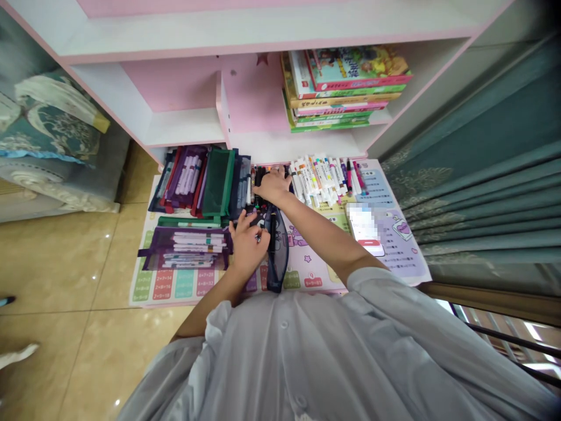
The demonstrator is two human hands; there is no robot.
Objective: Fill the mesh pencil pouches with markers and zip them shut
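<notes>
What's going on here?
A person's right hand rests on a row of dark markers, while the left hand seems to pinch something small beside a black mesh pouch. A purple mesh pouch of markers and loose white-barrelled markers lie on a printed multiplication-table mat below a pink-and-white shelf.

On the printed floor mat [175, 286], mesh pouches [188, 187] fill the left side, loose markers [324, 178] line the back edge, and a phone [365, 229] lies right; books [346, 88] stack on the shelf [184, 126] behind.
</notes>
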